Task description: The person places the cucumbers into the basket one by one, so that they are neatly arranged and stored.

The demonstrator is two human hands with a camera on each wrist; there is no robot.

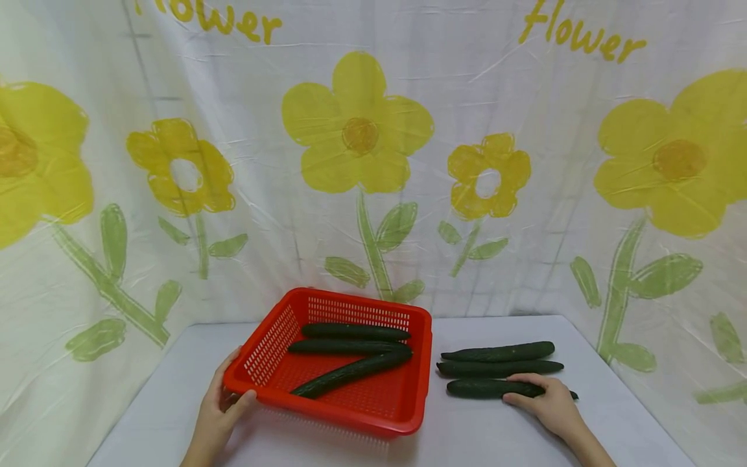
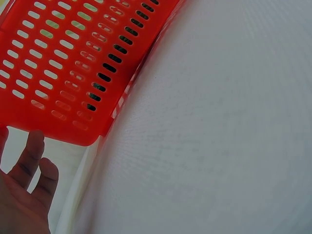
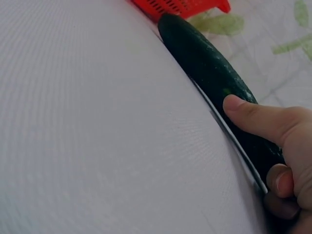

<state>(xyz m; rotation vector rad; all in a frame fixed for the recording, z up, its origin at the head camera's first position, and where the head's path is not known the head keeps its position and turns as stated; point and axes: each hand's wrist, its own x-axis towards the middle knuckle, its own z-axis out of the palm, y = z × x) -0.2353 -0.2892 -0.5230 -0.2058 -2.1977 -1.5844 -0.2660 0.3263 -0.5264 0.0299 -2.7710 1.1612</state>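
A person's two bare hands work at a white worktop (image 1: 467, 438) in front of a white curtain (image 1: 525, 272) painted with yellow flowers, green leaves and the word "flower" twice. A red basket (image 1: 327, 408) with slotted walls stands slightly turned, left of the worktop's middle. The left hand (image 1: 216, 415) grips its front left corner, thumb at the front rim and fingers along the left side.

Inside the basket are three dark green cucumbers: one along the back (image 1: 356, 332), one just in front of it (image 1: 335, 347), and one slanting (image 1: 350, 375) towards the front left, its right end meeting the middle one's.

To the basket's right, three more lie side by side on the worktop: a far cucumber (image 1: 502, 352), a middle cucumber (image 1: 496, 370) and a near cucumber (image 1: 475, 388). The right hand (image 1: 551, 403) grasps the near cucumber between thumb and fingers, towards its right end.
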